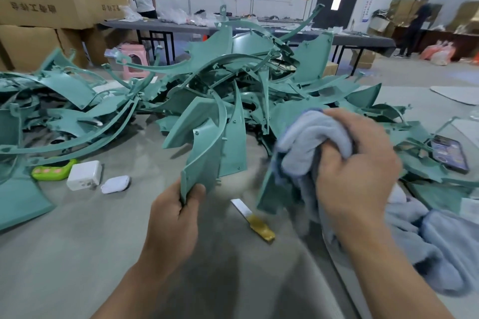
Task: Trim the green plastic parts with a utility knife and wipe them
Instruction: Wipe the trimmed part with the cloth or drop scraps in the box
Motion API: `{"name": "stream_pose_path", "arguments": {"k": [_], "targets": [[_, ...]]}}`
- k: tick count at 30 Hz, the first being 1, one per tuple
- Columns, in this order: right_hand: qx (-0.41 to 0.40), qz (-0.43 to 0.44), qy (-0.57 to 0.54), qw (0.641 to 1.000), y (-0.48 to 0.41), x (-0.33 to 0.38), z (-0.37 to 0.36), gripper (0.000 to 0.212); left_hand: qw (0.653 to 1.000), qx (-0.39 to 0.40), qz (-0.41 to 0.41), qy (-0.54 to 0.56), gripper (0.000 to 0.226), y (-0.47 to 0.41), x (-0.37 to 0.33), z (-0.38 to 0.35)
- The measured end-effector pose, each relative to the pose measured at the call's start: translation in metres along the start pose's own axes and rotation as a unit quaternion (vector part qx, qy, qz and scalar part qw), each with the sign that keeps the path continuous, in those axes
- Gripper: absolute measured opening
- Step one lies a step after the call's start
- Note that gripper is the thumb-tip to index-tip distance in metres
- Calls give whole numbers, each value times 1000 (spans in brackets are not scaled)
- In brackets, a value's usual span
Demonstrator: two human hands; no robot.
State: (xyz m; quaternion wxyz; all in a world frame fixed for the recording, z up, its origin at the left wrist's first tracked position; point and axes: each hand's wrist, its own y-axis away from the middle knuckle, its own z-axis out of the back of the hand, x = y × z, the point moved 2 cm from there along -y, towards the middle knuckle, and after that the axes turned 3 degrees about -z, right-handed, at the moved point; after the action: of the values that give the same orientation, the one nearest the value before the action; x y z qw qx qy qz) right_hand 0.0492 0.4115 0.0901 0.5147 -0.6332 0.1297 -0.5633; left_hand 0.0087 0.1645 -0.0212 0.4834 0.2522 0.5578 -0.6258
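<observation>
My left hand (173, 217) pinches the lower corner of a curved green plastic part (215, 142) and holds it upright over the grey table. My right hand (355, 171) grips a bunched light blue cloth (311, 142), raised just right of that part; the cloth looks blurred. The cloth's tail hangs down to a heap of the same fabric at the right. A utility knife (252, 216) with a white blade and gold handle lies on the table between my hands. Behind them rises a large pile of green plastic parts (233, 72).
At left lie a white charger block (84, 175), a small white case (115, 184) and a green gadget (53, 169). A phone (449, 154) rests on parts at right. Cardboard boxes (39, 2) are stacked far left. Two people stand at the far tables.
</observation>
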Motion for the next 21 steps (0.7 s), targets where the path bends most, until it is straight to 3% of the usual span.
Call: {"name": "stream_pose_path", "arguments": {"k": [2,4,6,8,10,12,15,17,19,21], "targets": [[52,15,47,997,-8,0,-11,29,1000,4,-1,0,17,1,-6,-2],[84,-86,72,990,-31,-8,-21,31,1000,1,-10,1,23,2,-12,1],[21,-211,53,976,-60,-20,-18,29,999,-32,-14,13,27,5,-20,5],[-57,-281,7,958,-89,-21,-10,27,995,-90,-19,35,29,4,-27,9],[-24,-263,-84,961,-104,-6,-4,28,992,-121,-24,38,31,3,-30,11],[124,-196,-159,960,-97,22,-3,32,991,-123,-27,43,29,5,-33,10],[308,-131,-183,925,-46,47,-13,33,992,-81,-24,90,29,3,-37,4],[358,-110,-147,915,6,47,-34,33,968,-40,2,247,40,4,-36,-5],[383,-115,-158,903,57,56,-55,41,926,-69,85,362,39,8,-36,-7],[392,-84,-187,897,92,64,-68,56,951,-145,124,245,37,8,-35,-3]]}}
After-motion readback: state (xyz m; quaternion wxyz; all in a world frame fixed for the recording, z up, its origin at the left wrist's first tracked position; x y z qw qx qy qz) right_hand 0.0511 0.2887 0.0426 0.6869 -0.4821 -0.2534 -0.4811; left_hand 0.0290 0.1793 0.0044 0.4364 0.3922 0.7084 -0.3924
